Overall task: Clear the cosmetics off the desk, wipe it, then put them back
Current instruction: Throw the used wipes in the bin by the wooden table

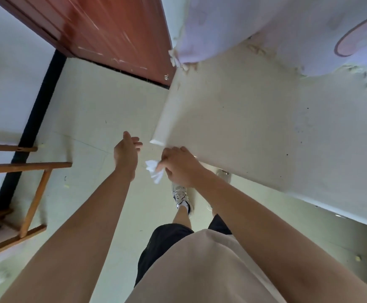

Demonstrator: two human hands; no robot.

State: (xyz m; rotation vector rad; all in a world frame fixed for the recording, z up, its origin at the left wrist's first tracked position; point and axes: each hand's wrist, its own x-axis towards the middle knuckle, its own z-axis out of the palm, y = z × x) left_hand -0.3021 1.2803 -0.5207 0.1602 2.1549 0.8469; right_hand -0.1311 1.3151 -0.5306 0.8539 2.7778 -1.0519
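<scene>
Okay, right hand (180, 166) pinches the tissue (154, 172) off the desk (232, 127) corner; left hand (126, 154) relaxed, empty. Flatten tissue, wipe in overlapping passes.

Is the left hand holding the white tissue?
No, the white tissue is pinched in the right hand, while the left hand is open and holds nothing.

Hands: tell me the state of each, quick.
Left hand: open, fingers relaxed, holding nothing.
Right hand: closed, gripping a crumpled white tissue beside the desk corner.
</scene>
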